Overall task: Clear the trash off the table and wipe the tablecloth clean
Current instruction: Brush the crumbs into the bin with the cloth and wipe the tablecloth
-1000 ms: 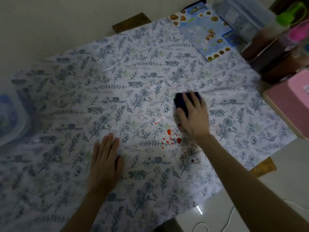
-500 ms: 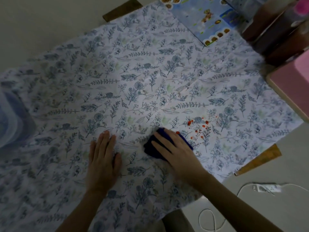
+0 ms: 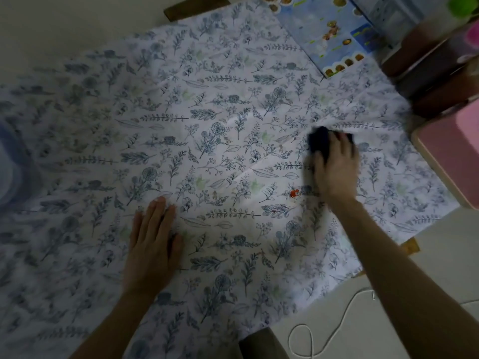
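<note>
— Where is the dark cloth point(image 3: 320, 142)?
— Right of centre on the tablecloth point(image 3: 220, 99), under the right hand point(image 3: 334, 167), just above a red stain point(image 3: 293, 193).
— And its grip?
— Blurred; the fingers lie over the cloth, whether curled or flat one cannot tell. The left hand point(image 3: 153, 244) rests flat at lower centre, fingers straight, holding nothing.

head view, looking steeply down at tablecloth point(image 3: 233, 125), close range.
</note>
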{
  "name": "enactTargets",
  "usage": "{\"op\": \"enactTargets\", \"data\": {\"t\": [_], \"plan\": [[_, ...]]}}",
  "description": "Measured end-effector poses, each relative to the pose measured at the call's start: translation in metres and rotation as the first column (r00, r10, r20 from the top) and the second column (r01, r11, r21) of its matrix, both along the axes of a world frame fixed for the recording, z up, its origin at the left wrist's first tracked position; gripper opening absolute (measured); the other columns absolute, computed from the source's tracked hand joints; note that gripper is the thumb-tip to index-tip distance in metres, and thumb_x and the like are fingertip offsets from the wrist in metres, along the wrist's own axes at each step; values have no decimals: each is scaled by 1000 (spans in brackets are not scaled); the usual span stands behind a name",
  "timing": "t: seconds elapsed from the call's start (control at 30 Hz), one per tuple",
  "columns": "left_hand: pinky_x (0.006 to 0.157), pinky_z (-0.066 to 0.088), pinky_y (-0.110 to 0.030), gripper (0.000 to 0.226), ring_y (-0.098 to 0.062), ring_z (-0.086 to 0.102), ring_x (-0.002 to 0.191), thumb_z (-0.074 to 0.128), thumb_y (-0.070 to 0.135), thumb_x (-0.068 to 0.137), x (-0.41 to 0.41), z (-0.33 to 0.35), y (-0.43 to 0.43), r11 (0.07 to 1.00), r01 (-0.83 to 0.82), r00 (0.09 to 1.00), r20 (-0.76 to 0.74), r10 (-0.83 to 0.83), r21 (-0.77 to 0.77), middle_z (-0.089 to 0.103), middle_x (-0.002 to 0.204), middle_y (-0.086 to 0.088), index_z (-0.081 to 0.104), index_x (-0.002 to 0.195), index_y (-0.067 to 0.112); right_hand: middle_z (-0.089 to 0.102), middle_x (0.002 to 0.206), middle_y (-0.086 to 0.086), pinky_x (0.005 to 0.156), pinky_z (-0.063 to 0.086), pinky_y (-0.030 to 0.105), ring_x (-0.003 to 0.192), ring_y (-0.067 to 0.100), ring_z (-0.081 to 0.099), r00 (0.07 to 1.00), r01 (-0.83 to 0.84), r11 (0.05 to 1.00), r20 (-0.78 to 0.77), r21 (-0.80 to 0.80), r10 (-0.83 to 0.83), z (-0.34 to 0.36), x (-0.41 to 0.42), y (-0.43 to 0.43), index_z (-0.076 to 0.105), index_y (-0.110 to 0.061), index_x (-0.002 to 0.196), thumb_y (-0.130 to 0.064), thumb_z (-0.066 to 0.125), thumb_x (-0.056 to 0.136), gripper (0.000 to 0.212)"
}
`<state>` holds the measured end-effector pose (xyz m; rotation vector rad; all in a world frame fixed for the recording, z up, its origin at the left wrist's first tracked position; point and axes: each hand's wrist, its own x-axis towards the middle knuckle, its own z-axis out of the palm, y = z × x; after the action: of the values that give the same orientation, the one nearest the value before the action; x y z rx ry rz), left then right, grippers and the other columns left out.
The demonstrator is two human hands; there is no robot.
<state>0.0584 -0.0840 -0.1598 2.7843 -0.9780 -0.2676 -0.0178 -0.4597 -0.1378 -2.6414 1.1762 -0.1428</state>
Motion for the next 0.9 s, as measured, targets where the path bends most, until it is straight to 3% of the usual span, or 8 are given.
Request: {"op": "enactTargets", "data": {"t": [0.2, 0.37, 0.47, 0.57, 0.7, 0.9], "plan": [[118, 20, -54, 58, -26, 21, 147, 28, 38, 96, -2, 2, -2, 1000, 7, 1000, 15, -6, -17, 28, 156, -13, 35, 144, 6, 32, 152, 8, 118, 19, 49, 141, 33, 24, 961, -274, 961, 53, 39, 272, 8, 33, 116, 36, -13, 142, -35, 34, 98, 50], [119, 19, -54, 59, -26, 20, 148, 26, 39, 97, -2, 2, -2, 999, 8, 1000, 27, -8, -33, 28, 156, -13, 34, 145, 6, 24, 157, 5, 118, 20, 50, 143, 33, 20, 781, -619, 783, -53, 66, 622, -6, -23, 149, 32, -18, 145, -38, 44, 94, 56], [119, 19, -53, 61, -26, 22, 147, 21, 43, 98, -2, 2, -2, 999, -3, 1000, 27, 4, -34, 30, 155, -13, 36, 144, 6, 28, 155, 3, 117, 19, 47, 143, 29, 22, 711, -698, 716, -93, 34, 697, -6, -75, 127, 34, -20, 144, -38, 45, 93, 55], [119, 19, -54, 62, -26, 21, 147, 20, 44, 98, -1, 0, -1, 1000, 5, 1000, 26, -5, -28, 29, 156, -13, 35, 145, 6, 36, 151, 6, 114, 24, 57, 143, 30, 25, 782, -618, 786, -82, 30, 618, 0, -110, 76, 42, -16, 139, -41, 45, 93, 52], [120, 19, -53, 60, -25, 19, 148, 22, 42, 98, -1, -1, 0, 999, 7, 1000, 21, -7, -33, 26, 157, -12, 33, 146, 7, 31, 154, 7, 115, 13, 59, 144, 30, 19, 952, -269, 961, -135, 62, 275, 6, -106, 0, 35, -17, 143, -45, 30, 94, 57], [121, 17, -50, 59, -23, 18, 149, 25, 40, 97, -1, -2, 1, 999, 5, 999, 32, -4, -39, 26, 157, -11, 33, 146, 8, 36, 148, 19, 117, 19, 49, 138, 38, 28, 993, 115, 993, -44, 25, -114, 0, -26, -24, 36, -6, 141, -38, 32, 92, 59]]}}
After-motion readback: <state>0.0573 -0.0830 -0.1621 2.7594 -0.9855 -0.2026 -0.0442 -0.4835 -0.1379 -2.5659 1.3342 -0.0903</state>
